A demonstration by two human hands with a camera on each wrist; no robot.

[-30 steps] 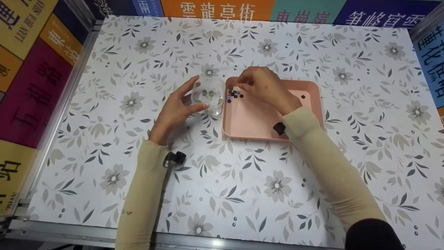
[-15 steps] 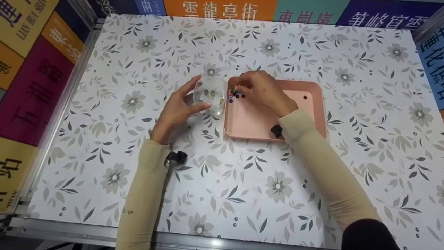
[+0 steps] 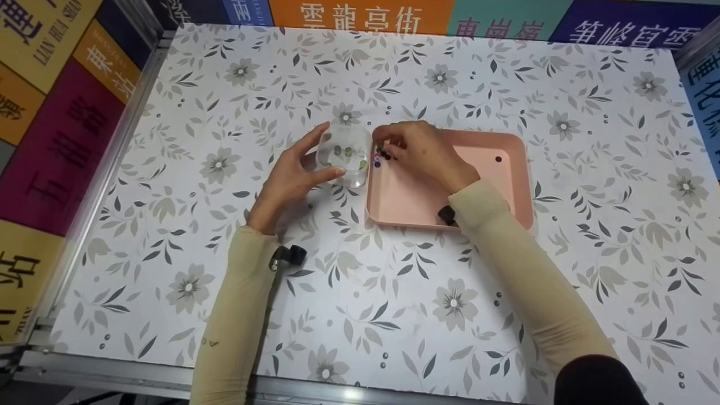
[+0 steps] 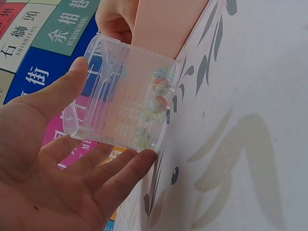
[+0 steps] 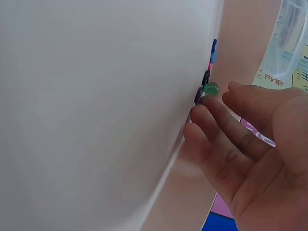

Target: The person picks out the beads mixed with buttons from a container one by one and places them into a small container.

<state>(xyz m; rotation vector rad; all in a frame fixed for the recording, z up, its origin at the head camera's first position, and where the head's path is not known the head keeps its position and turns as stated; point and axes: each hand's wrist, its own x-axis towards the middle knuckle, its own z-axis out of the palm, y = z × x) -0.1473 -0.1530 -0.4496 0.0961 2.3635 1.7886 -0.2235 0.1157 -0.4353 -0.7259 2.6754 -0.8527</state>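
My left hand (image 3: 292, 177) holds a clear plastic box (image 3: 355, 179) between the thumb and fingers, beside the pink tray (image 3: 419, 197). Several glass marbles (image 4: 159, 103) lie at the bottom of the box, some with red swirls. My right hand (image 3: 424, 151) reaches into the tray's far left corner. In the right wrist view, its fingertips are close to a green marble (image 5: 211, 89), with a gap between thumb and fingers. Small flat button-like discs (image 3: 377, 164), dark, blue and pink, lie around that marble. The hand covers part of the group in the head view.
A lone dark disc (image 3: 498, 159) lies on the right side of the tray. The table (image 3: 315, 315) has a flower-and-leaf cover. Colourful panels with lettering (image 3: 360, 17) stand along the back and sides. The box stands close against the tray's left wall.
My right hand has lowered toward the discs and marble in the tray corner, its fingers spreading apart. The left hand and the box stay in place; the head view shifts slightly.
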